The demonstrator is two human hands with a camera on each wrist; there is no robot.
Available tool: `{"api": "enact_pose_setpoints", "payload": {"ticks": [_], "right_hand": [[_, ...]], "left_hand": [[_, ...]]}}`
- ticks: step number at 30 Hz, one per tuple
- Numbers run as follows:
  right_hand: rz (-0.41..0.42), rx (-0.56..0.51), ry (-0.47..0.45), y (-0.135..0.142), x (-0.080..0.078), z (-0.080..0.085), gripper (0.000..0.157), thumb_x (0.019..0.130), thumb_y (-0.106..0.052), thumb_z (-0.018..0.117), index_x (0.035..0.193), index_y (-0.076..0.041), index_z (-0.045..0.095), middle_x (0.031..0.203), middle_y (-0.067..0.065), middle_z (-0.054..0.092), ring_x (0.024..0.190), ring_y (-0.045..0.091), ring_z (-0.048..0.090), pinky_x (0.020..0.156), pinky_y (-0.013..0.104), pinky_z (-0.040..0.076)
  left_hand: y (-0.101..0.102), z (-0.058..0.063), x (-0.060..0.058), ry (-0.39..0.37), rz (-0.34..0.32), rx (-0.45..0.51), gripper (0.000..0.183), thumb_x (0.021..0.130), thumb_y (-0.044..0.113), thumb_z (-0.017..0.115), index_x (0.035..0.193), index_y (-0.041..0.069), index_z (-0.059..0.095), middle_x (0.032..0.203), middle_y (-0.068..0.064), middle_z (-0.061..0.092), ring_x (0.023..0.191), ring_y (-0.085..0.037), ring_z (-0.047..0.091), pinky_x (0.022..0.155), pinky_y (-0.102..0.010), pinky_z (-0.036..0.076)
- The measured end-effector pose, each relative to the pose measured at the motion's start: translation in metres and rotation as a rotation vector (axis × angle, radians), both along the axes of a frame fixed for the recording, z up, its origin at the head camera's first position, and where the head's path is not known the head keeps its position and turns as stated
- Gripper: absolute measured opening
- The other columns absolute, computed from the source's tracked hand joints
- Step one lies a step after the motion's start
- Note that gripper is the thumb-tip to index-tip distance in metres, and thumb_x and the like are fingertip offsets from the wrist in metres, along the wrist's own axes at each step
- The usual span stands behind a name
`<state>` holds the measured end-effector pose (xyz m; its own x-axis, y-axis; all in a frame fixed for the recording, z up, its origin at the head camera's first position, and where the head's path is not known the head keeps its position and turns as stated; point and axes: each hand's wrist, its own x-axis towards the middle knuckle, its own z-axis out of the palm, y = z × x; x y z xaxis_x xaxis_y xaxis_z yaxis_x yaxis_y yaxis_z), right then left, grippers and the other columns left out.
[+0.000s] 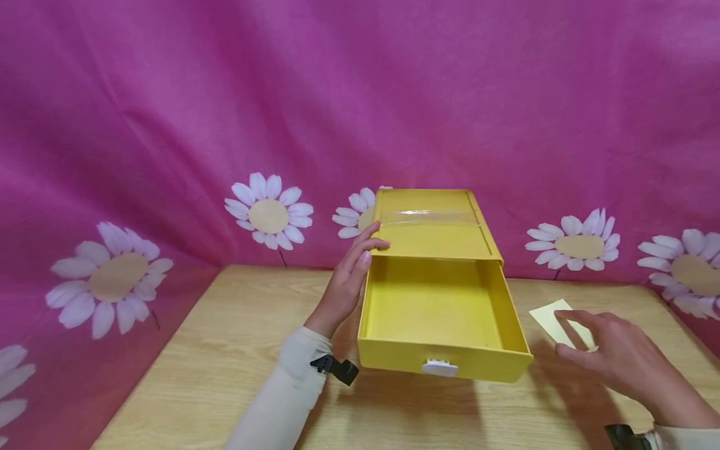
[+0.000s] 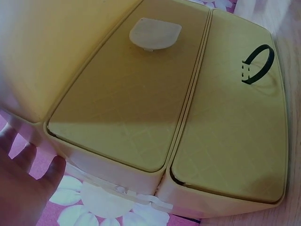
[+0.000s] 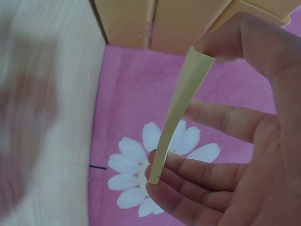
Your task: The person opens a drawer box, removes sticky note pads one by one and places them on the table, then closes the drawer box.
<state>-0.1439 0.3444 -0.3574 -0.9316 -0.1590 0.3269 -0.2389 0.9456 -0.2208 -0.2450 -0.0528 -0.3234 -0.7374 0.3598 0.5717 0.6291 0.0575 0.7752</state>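
A yellow drawer cabinet (image 1: 427, 240) stands on the table, its top drawer (image 1: 388, 355) pulled far out with nothing inside. My left hand (image 1: 344, 284) steadies the cabinet, fingertips on its upper left edge beside the opening. In the left wrist view, the fairly straight fingers touch the cabinet's side. To the right of the drawer, my right hand (image 1: 630, 353) holds a pale yellow sticky note pad (image 1: 554, 319) between thumb and fingers. The right wrist view shows the pad (image 3: 181, 106) nearly edge-on, thumb at one end and fingertips along the other.
Below the open drawer, the left wrist view shows a closed drawer with a white handle (image 2: 155, 34) and another with a black loop handle (image 2: 261, 63). Clear tape (image 1: 427, 216) crosses the cabinet top. A pink flowered cloth (image 1: 360, 94) hangs behind the wooden table (image 1: 185, 375).
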Motion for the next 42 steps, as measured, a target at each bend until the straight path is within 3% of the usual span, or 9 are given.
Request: {"api": "enact_pose_setpoints", "payload": {"ticks": [2,10,17,21,26,35,42], "right_hand": [[-0.003,0.003,0.0,0.003,-0.001,-0.003,0.055,0.074,-0.032,0.081,0.118,-0.004,0.064,0.064,-0.003,0.044,0.061,0.014,0.04,0.053,0.03,0.032],[-0.031,-0.015,-0.032,0.016,-0.001,-0.014,0.055,0.075,-0.033,0.08,0.118,-0.002,0.063,0.063,-0.002,0.045,0.06,0.015,0.04,0.051,0.031,0.031],[-0.071,-0.015,-0.097,0.024,-0.002,-0.018,0.059,0.077,-0.036,0.078,0.12,0.001,0.061,0.07,0.003,0.057,0.061,0.018,0.044,0.051,0.033,0.035],[-0.094,-0.002,-0.117,0.027,-0.004,-0.022,0.061,0.077,-0.036,0.078,0.12,0.003,0.06,0.066,0.002,0.053,0.06,0.018,0.044,0.05,0.034,0.037],[-0.125,0.035,-0.139,0.032,-0.006,-0.029,0.064,0.077,-0.04,0.077,0.118,0.006,0.059,0.068,0.006,0.054,0.062,0.022,0.05,0.052,0.039,0.04],[-0.135,0.026,-0.268,0.037,-0.012,-0.039,0.069,0.08,-0.044,0.074,0.119,0.01,0.057,0.074,0.009,0.06,0.069,0.025,0.054,0.062,0.049,0.047],[-0.146,0.022,-0.328,0.039,-0.018,-0.044,0.071,0.08,-0.045,0.073,0.118,0.012,0.055,0.091,0.028,0.063,0.08,0.039,0.06,0.068,0.056,0.047]], "left_hand": [[-0.001,0.006,0.007,-0.01,-0.001,0.001,0.032,0.104,0.012,0.034,0.128,0.004,0.053,0.157,-0.007,0.027,0.145,-0.018,0.02,0.115,-0.047,0.023],[-0.003,0.001,0.01,-0.009,-0.001,0.006,0.031,0.104,0.012,0.034,0.127,0.004,0.053,0.157,-0.008,0.028,0.145,-0.018,0.02,0.115,-0.047,0.021],[-0.003,0.001,0.013,0.0,0.005,0.009,0.031,0.104,0.011,0.033,0.126,0.004,0.054,0.156,-0.008,0.029,0.145,-0.02,0.021,0.116,-0.047,0.02],[-0.003,0.001,0.013,0.002,0.003,0.013,0.031,0.104,0.011,0.033,0.126,0.004,0.054,0.156,-0.008,0.029,0.145,-0.019,0.021,0.116,-0.047,0.02],[0.001,0.0,0.011,0.01,-0.004,0.027,0.031,0.103,0.01,0.032,0.125,0.002,0.054,0.156,-0.01,0.029,0.145,-0.02,0.021,0.115,-0.048,0.02],[0.003,0.0,0.011,0.01,0.007,0.025,0.032,0.104,0.009,0.032,0.126,0.002,0.053,0.156,-0.011,0.028,0.145,-0.022,0.021,0.116,-0.048,0.019],[0.002,0.001,0.01,0.024,0.017,0.016,0.032,0.104,0.01,0.031,0.126,0.002,0.053,0.156,-0.011,0.029,0.145,-0.022,0.022,0.116,-0.047,0.019]]}}
